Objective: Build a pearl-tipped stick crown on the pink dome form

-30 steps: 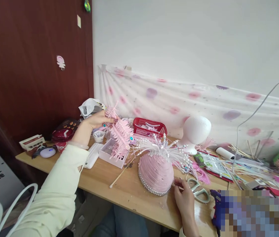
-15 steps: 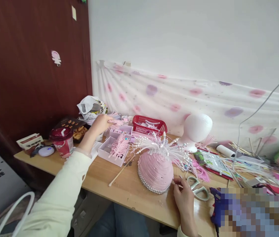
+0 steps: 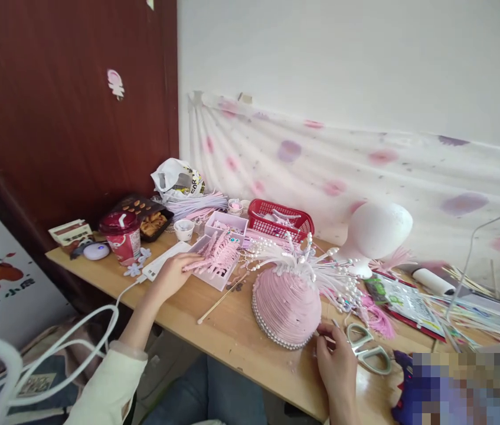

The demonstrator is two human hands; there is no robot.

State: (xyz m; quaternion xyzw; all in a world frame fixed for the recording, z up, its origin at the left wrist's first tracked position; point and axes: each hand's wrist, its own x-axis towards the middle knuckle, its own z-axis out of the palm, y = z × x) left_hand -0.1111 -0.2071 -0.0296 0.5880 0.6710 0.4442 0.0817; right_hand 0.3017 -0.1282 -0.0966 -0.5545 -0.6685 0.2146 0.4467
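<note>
My left hand (image 3: 175, 273) pinches a pink fuzzy fringed piece (image 3: 196, 261) at the near left of a lilac box (image 3: 222, 281). Another pink fringed piece (image 3: 224, 251) with a teal bead lies across that box. A pink ridged, dome-shaped cap (image 3: 286, 307) stands on the table, with a pearl string along its rim and white sprays with pearls (image 3: 296, 254) on top. My right hand (image 3: 337, 357) is at the cap's lower right edge, fingers curled together; what they hold, if anything, is hidden. Scissors (image 3: 369, 348) lie just right of this hand.
Behind are a red basket (image 3: 309, 224), a second lilac box (image 3: 243, 223) and a white foam head (image 3: 378, 230). A red cup (image 3: 122, 242) and white power strip (image 3: 161, 260) stand left, with a white cable (image 3: 94, 316). A stick (image 3: 221, 299) lies in front; a glue gun (image 3: 402, 383) sits right.
My left hand has come from the back boxes toward me, down to the near lilac box, with the pink piece. My right hand stays by the cap. The view has shifted left.
</note>
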